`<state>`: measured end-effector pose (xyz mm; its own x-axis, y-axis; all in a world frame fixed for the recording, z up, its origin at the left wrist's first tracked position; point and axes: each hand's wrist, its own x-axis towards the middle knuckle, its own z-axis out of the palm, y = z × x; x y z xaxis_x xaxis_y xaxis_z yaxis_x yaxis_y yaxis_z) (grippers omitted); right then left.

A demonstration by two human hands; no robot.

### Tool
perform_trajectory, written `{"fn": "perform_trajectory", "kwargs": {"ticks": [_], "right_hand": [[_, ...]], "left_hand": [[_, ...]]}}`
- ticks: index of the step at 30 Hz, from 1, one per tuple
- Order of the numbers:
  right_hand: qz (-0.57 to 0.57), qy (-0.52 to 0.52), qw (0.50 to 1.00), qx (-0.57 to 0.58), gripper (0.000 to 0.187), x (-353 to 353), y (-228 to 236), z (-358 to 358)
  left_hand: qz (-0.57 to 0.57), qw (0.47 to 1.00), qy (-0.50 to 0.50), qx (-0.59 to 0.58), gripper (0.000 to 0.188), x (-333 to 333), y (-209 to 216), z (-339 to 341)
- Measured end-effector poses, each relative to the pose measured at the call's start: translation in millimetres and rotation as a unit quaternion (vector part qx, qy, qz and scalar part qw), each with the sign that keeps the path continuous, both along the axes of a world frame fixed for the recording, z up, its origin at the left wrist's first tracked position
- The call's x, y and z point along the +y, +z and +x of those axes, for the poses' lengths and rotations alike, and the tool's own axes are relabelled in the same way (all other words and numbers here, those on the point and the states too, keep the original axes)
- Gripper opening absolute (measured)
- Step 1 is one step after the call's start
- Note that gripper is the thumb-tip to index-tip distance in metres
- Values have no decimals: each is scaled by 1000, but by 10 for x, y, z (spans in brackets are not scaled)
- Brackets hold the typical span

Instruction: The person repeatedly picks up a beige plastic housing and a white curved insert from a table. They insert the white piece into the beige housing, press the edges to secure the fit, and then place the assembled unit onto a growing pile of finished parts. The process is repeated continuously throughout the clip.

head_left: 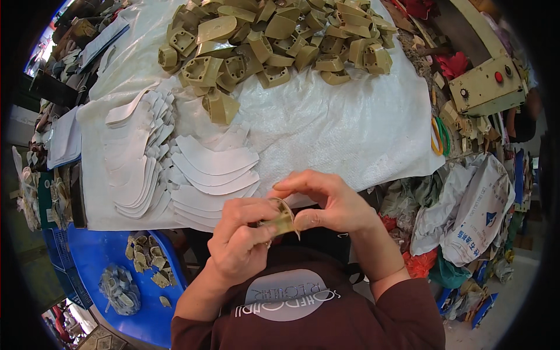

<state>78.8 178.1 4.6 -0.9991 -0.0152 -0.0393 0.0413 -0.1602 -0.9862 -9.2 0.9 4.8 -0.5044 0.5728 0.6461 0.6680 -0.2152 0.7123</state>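
Close to my body, my left hand (242, 233) is closed around an olive-coloured plastic shoe heel (284, 220). A thin pale edge curves along the heel's right side. My right hand (326, 204) arches over from the right, its thumb at the heel's edge and its fingers apart from the thumb. Just beyond the hands, stacks of white curved cut sheets (213, 160) lie fanned out on a white plastic cover (326, 128). More sheets (131, 169) overlap to the left. A large heap of olive heels (280, 35) covers the far side.
At the lower left a blue tub (93, 256) holds broken-looking olive pieces and a clear bag (119, 289). A control box (487, 84) with a red button stands at the right. Below it are white sacks (475, 210). Papers (64, 137) lie at the left edge.
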Motion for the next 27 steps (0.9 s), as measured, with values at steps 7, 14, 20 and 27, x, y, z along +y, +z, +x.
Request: {"fn": "perform_trajectory", "kwargs": {"ticks": [7,14,20,27], "right_hand": [[28,-9,999,-18,40,31,63,-130],[37,-119,987,98,26,-145,-83,-94],[238,-195,930,198,15,-252,-97,-113],[302,-169,917,197,10,-203,-12,-143]], "left_hand": [[-69,995,-35,65,29,-21,-28,-60],[23,971,3,-237,15,45,-44,33],[20,933,-7,-360,14,81,-16,103],[-14,940,-1,-341,13,84,-20,106]]}}
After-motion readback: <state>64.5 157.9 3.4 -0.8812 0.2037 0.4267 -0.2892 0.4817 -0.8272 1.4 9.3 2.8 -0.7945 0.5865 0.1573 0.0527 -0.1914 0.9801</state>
